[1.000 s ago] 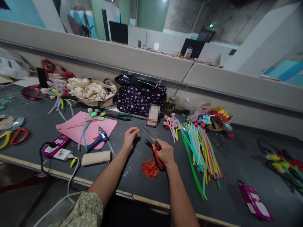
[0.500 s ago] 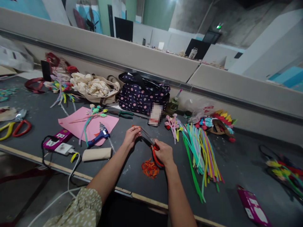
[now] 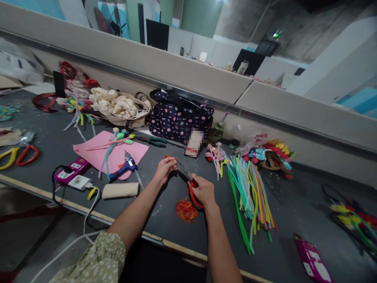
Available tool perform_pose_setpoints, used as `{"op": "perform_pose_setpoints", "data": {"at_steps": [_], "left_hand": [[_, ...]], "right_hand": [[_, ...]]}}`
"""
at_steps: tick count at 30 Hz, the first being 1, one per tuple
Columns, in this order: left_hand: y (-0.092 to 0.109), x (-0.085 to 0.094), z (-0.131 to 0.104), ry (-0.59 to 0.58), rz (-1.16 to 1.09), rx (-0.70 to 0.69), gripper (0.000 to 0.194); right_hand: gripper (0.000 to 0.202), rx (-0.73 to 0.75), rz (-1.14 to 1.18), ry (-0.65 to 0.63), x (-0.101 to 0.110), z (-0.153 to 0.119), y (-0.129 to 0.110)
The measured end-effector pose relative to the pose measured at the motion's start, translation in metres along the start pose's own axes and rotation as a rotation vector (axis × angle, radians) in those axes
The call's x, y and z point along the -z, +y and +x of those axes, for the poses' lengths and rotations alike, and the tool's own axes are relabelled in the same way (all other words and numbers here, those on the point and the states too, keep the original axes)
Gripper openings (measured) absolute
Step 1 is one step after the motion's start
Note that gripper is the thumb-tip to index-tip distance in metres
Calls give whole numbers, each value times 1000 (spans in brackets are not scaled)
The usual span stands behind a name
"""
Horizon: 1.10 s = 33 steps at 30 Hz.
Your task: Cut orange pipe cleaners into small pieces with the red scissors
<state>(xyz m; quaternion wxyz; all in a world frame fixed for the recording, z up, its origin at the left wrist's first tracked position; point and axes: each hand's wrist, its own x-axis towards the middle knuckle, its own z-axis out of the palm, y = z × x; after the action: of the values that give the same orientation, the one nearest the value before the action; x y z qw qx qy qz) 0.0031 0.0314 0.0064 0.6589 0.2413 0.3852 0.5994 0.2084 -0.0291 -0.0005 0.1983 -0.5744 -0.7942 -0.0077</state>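
My right hand (image 3: 204,190) grips a pair of red-handled scissors (image 3: 194,196), whose blades point up and left. The blade tips reach close to the fingers of my left hand (image 3: 165,170). Thumb and fingertips of that hand are pinched around a small orange piece (image 3: 167,156), of which only a bit shows. Just below the scissors, a small heap of short orange pieces (image 3: 186,210) lies on the dark grey table (image 3: 165,220).
Right of my hands lies a bundle of coloured pipe cleaners (image 3: 250,188). To the left are a blue glue gun (image 3: 125,168) on a pink sheet (image 3: 97,147), a beige roll (image 3: 120,190) and a purple power strip (image 3: 73,175). Behind stands a dark patterned bag (image 3: 176,118).
The view has shifted very slightly. Both hands keep nearly the same pose, with the scissors and the orange piece still held.
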Motion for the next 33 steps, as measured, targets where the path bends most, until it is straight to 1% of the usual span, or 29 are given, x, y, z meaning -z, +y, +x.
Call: {"op": "perform_pose_setpoints", "data": {"at_steps": [9, 22, 28, 33], "left_hand": [[0, 0, 1, 5, -44, 11, 30], [1, 1, 1, 23, -37, 11, 28], [-2, 6, 5, 35, -28, 20, 29], [-2, 6, 5, 22, 0, 18, 28]], "right_hand": [[34, -1, -50, -29, 2, 1, -3], [33, -8, -13, -24, 0, 1, -6], [33, 2, -13, -54, 2, 3, -8], [31, 4, -38, -99, 3, 3, -8]]}}
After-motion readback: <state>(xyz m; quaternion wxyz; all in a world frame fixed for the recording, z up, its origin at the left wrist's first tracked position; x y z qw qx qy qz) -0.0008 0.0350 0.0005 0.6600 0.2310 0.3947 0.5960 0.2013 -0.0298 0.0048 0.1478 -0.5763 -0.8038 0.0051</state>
